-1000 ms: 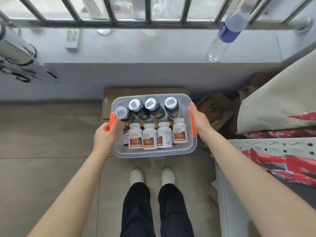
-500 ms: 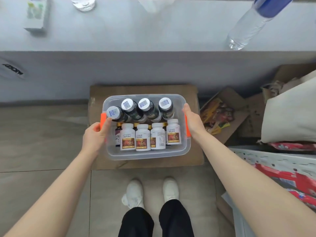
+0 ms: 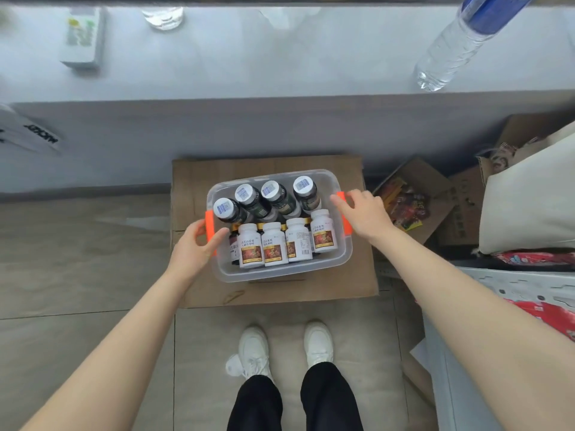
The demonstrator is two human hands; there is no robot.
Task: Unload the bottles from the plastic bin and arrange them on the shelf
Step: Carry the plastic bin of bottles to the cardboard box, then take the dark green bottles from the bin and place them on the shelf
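Note:
A clear plastic bin (image 3: pixel 280 273) with orange side handles sits on a flat cardboard box (image 3: pixel 193 181) on the floor. Inside, several dark bottles (image 3: pixel 249 197) with white barcode caps lean along the far side. Several white bottles (image 3: pixel 272 244) with red labels stand along the near side. My left hand (image 3: pixel 196 244) grips the left orange handle, thumb over the rim. My right hand (image 3: pixel 364 213) hovers at the right handle with its fingers spread and holds nothing. A grey shelf-like ledge (image 3: pixel 280 57) runs above the bin.
On the ledge stand a clear water bottle (image 3: pixel 451 51) with a blue label and a small white device (image 3: pixel 82 35). To the right are an open carton of packets (image 3: pixel 404 203) and a white cloth bag (image 3: pixel 529 197). My white shoes (image 3: pixel 252 346) stand on the tiled floor.
The bin has come down onto the cardboard box. My right hand has let go of the right handle and opened. The view has tilted lower.

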